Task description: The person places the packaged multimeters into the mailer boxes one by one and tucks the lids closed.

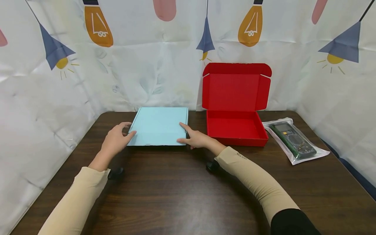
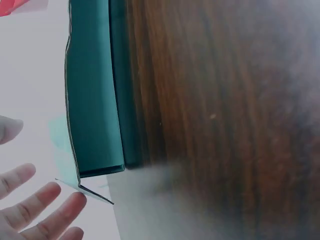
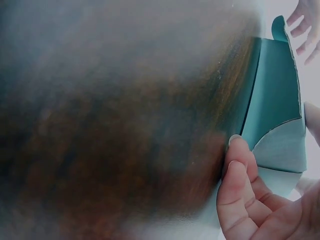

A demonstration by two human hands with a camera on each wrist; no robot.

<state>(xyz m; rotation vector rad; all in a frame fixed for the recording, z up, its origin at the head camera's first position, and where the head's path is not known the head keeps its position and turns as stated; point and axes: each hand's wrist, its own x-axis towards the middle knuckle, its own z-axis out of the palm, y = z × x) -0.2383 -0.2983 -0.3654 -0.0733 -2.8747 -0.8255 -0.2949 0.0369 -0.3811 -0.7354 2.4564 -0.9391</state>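
Observation:
A light blue cardboard box [image 1: 158, 127] lies flat near the back of the table, its lid lowered. In the left wrist view, its front flap [image 2: 90, 90] hangs away from the base, with an end tab sticking out. Beside the box's left edge is my left hand [image 1: 116, 140], fingers spread and holding nothing. My right hand [image 1: 198, 138] grips the front right corner: the forefinger lies along the lid, while other fingers [image 3: 237, 182] curl against the side by a rounded tab [image 3: 282, 145]. The lid hides the box's contents.
An open red box [image 1: 235, 125] stands to the right, its lid [image 1: 235, 88] raised. Right of it lies a multimeter [image 1: 293, 138] in clear plastic packaging. A patterned white curtain [image 1: 164, 75] hangs behind the dark wooden table [image 1: 164, 189].

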